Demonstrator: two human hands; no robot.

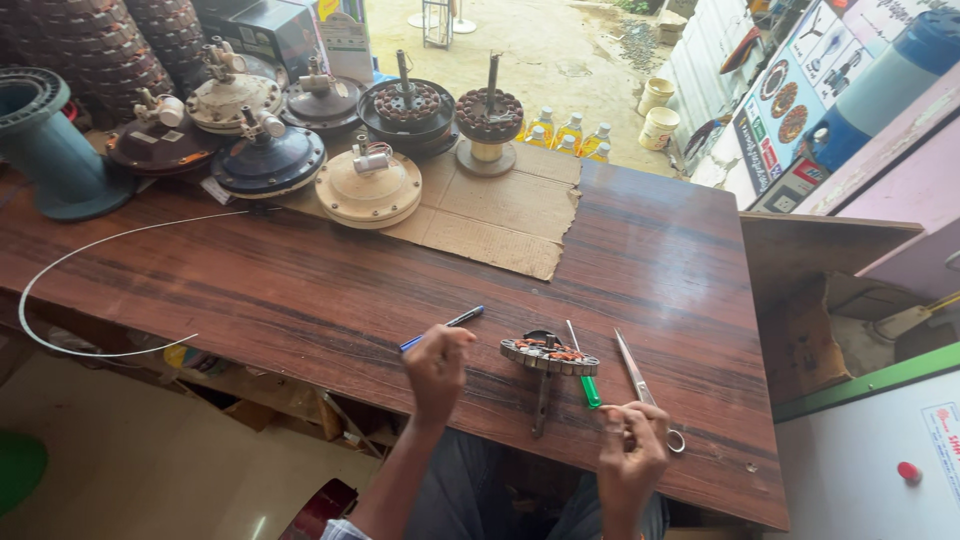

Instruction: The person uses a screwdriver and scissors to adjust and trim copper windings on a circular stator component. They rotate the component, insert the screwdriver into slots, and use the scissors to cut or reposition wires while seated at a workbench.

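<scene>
My left hand point(437, 368) is closed around a blue pen point(446, 326) whose tip points up and to the right over the wooden table point(300, 290). My right hand point(632, 458) grips the handles of a pair of scissors point(637, 380) lying on the table near the front edge. Between my hands rests a round fan stator with copper windings point(549, 354), mounted on a shaft. A green-handled screwdriver point(583, 368) lies just to the right of the stator, touching neither hand.
Several ceiling fan motor housings point(368, 186) and wound stators point(489, 114) stand at the table's far edge, partly on a cardboard sheet point(490, 225). A teal pipe fitting point(45, 150) sits far left. A white wire point(90, 250) loops off the left edge. Oil bottles point(570, 130) stand behind.
</scene>
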